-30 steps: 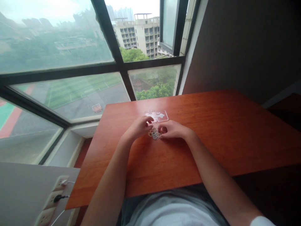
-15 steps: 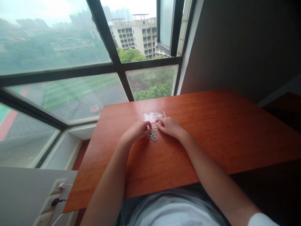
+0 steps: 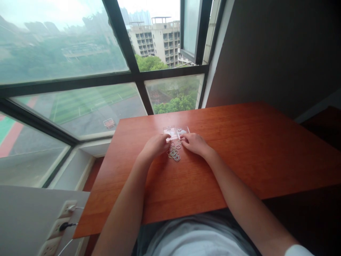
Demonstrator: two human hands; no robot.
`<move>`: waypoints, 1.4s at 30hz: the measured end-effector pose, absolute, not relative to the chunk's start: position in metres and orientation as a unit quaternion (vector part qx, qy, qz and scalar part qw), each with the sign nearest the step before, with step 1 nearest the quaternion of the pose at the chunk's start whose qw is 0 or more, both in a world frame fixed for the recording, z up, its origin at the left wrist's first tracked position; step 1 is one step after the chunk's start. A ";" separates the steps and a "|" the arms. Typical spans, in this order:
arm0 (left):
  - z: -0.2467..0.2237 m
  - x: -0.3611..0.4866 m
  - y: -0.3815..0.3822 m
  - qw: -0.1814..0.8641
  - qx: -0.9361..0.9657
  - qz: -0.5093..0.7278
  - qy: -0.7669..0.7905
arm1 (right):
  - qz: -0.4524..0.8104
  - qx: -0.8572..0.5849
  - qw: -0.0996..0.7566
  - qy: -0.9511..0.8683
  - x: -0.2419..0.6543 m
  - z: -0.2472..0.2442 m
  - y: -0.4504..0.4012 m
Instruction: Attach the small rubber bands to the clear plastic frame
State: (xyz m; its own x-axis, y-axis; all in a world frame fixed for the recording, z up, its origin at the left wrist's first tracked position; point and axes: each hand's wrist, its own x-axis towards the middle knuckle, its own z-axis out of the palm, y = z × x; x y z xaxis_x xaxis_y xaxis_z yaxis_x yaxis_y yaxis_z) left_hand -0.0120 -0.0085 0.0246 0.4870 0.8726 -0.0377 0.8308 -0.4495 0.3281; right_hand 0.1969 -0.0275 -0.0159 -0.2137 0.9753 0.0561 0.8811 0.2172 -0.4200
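A small clear plastic box (image 3: 170, 133) lies open on the table, its clear lid (image 3: 183, 131) folded out to the right. My left hand (image 3: 158, 145) rests at the near left corner of the box, with curled fingers closed against its edge. At the near edge of the lid, my right hand (image 3: 195, 143) has thumb and forefinger closed together; the fingertips are too small to make out fully. Several thin pale rings (image 3: 174, 153) lie in a loose, overlapping heap between and just below the hands. Some small shape shows inside the lid.
The reddish-brown wooden table (image 3: 239, 153) has its near edge against my body. Beyond it stands a dark-framed window (image 3: 138, 76). Wall sockets (image 3: 59, 227) with plugs and cables sit low at the left. A grey wall (image 3: 261, 53) rises at the right.
The lid now lies flatter, where it looked tilted before. My right hand has shifted slightly right. More of the rings show between the hands. The whole view has moved a little.
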 end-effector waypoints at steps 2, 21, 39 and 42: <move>0.024 -0.011 -0.009 0.154 0.854 0.066 0.493 | 0.152 -0.605 0.157 -0.766 0.198 -0.016 -0.027; 0.028 -0.022 -0.009 0.213 0.859 0.067 0.461 | 0.167 -0.574 0.202 -0.776 0.198 -0.010 -0.031; 0.031 -0.020 -0.009 0.208 0.860 0.060 0.463 | 0.164 -0.480 0.150 -0.849 0.184 -0.006 -0.040; 0.031 -0.021 -0.009 0.216 0.858 0.064 0.461 | 0.161 -0.482 0.158 -0.847 0.184 -0.005 -0.040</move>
State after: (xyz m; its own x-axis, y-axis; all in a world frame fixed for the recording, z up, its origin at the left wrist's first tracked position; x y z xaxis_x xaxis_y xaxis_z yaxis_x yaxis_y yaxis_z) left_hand -0.0207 -0.0092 0.0308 0.5666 0.8191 -0.0895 0.7643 -0.4818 0.4287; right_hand 0.1835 -0.0401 -0.0054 -0.4866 0.8664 0.1122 0.7650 0.4845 -0.4242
